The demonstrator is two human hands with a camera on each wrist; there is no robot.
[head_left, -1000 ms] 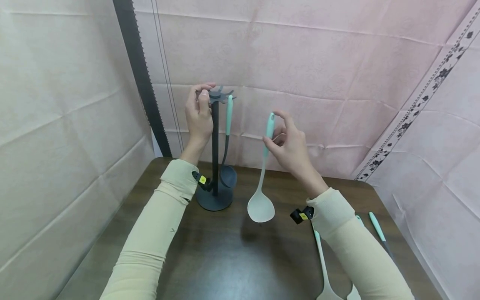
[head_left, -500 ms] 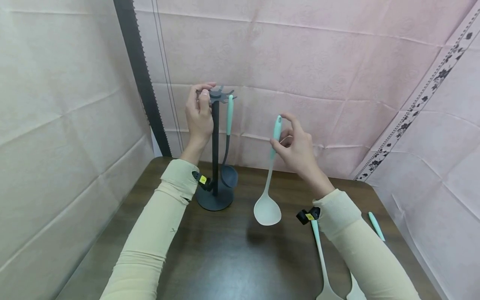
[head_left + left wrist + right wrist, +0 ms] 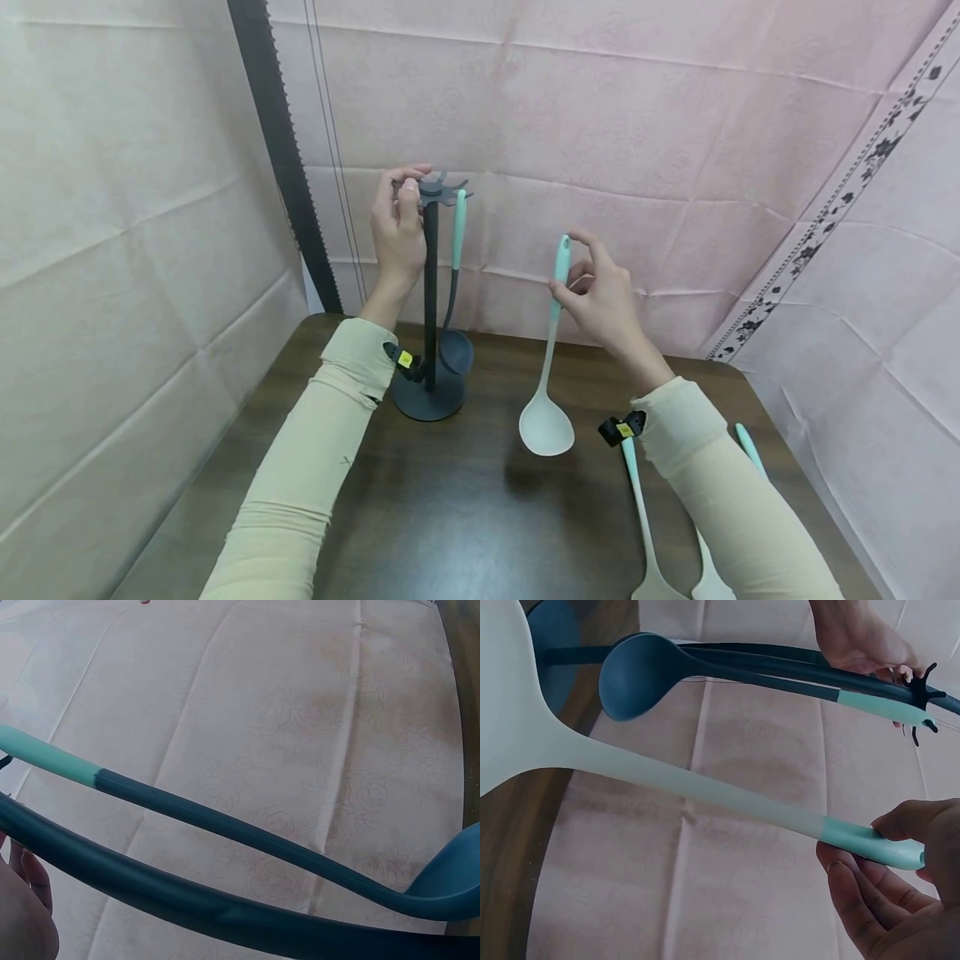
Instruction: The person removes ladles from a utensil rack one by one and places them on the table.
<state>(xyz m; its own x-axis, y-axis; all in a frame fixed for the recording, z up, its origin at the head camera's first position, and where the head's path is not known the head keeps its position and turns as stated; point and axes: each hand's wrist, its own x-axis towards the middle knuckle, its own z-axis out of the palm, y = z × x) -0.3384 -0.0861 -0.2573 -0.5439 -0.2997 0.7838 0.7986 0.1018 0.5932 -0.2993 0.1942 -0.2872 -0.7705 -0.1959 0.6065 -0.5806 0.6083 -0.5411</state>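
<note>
My right hand (image 3: pixel 606 293) pinches the mint handle of a pale ladle (image 3: pixel 546 425) between thumb and fingers. Bowl down, the ladle hangs above the table; its long neck crosses the right wrist view below the dark ladle. My left hand (image 3: pixel 399 221) grips the hooked top of a dark utensil stand (image 3: pixel 430 287) with a round base. From one hook hangs a dark blue ladle (image 3: pixel 456 350) with a mint handle, its bowl (image 3: pixel 637 675) seen close in the right wrist view. The left wrist view shows the stand's pole (image 3: pixel 187 904) running beneath that ladle's neck (image 3: pixel 247 834).
A pale utensil with a mint handle (image 3: pixel 640 508) lies on the brown table (image 3: pixel 427 508) at the right front. Another pale utensil (image 3: pixel 708 575) and a mint handle (image 3: pixel 748 446) are partly covered by my right sleeve. Pale cloth walls (image 3: pixel 600 117) stand behind and at both sides.
My right hand has moved right and slightly down with the pale ladle, away from the stand. The left hand stays at the stand's top.
</note>
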